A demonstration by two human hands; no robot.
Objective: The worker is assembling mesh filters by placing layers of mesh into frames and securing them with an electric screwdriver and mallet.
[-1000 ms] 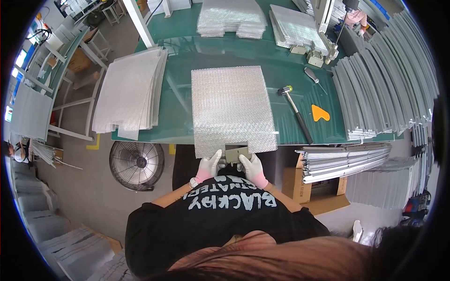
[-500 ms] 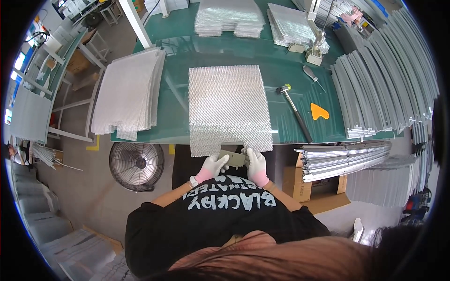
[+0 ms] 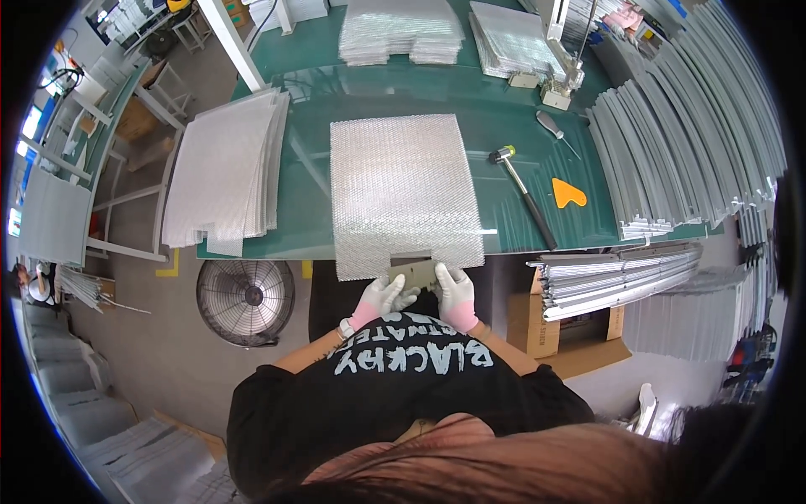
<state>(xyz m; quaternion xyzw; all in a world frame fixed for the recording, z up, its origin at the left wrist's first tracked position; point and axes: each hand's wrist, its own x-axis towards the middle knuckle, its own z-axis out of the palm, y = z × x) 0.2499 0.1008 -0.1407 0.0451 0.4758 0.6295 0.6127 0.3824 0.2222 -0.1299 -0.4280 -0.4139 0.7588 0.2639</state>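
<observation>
While the mesh sheet (image 3: 401,195) lies flat on the green table (image 3: 495,143), its near edge overhanging, a small grey plate (image 3: 415,272) is pinched there by left hand (image 3: 379,297) and right hand (image 3: 454,289), and the sheet is judged light, springy, sharp-edged, best gripped at its rim.

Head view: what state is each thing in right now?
Mesh sheet: flat on the green table, near edge overhanging.
Small plate: gripped by both hands at the sheet's notch.
Left hand: gloved, holding plate.
Right hand: gloved, holding plate.
Hammer: lying untouched.
</observation>
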